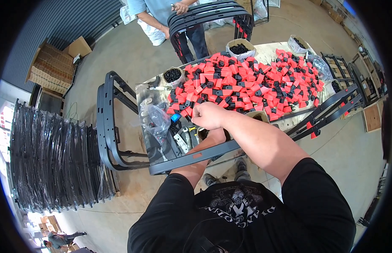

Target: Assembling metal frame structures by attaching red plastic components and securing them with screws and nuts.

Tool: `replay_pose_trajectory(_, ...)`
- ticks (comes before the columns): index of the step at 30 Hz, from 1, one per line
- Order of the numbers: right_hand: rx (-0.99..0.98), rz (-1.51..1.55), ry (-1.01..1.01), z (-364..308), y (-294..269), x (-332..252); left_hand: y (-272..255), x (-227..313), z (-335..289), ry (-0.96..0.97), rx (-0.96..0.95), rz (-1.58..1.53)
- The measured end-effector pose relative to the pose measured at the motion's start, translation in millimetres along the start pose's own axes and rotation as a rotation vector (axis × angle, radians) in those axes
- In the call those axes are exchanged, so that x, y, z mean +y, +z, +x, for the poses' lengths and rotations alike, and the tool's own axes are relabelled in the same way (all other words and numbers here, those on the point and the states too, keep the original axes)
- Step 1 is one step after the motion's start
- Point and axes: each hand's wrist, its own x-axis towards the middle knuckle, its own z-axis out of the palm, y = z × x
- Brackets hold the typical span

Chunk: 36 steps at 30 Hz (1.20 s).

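My right hand (pixel 209 116) is closed, fingers curled, at the near left edge of a big heap of red and black plastic parts (pixel 229 80). Whatever it may hold is hidden. Below it, my left hand (pixel 217 135) reaches past a black metal frame bar (pixel 196 157) at the table's near edge, beside a tub with dark contents (pixel 203 134). Its fingers are out of sight. To the left of both hands lie a blue object (pixel 175 117), a metal wrench (pixel 162 153) and a clear plastic bag (pixel 157 120).
Bags of small black parts stand around the heap: one at left (pixel 172 75), one at the back (pixel 240 48). Black frames lean at the table's left (pixel 107 122) and right (pixel 327 114). Across the table a person (pixel 156 12) holds curved black frames (pixel 210 14). Wrapped stacks (pixel 56 158) stand far left.
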Motion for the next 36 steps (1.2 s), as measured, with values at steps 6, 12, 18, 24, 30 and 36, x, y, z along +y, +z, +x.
replay_pose_trajectory(6, 0.002, 0.01, -0.015, -0.3, -0.4, 1.0, 5.0, -1.8, -15.8, 0.013, -0.021, -0.064)
replay_pose_trajectory(12, -0.028, -0.015, -0.022, 0.8, 0.7, -4.3, 7.2, -2.1, -24.3, 0.011, -0.016, -0.118)
replay_pose_trajectory(18, -0.008, -0.043, -0.031, -3.2, 3.2, 1.5, 3.1, -3.7, -13.4, -0.019, 0.004, -0.142)
replay_pose_trajectory(24, -0.019, 0.0, -0.022, 1.5, 4.9, -1.2, -2.6, -6.9, -19.7, -0.084, 0.015, -0.18)
replay_pose_trajectory(30, -0.047, 0.008, 0.06, -2.6, -3.4, 1.1, -45.8, 11.0, -47.7, -0.486, -0.129, -0.854)
replay_pose_trajectory(36, -0.003, -0.037, -0.042, 1.3, 2.9, -6.6, -120.7, 62.4, -131.5, -0.923, 0.032, -1.913)
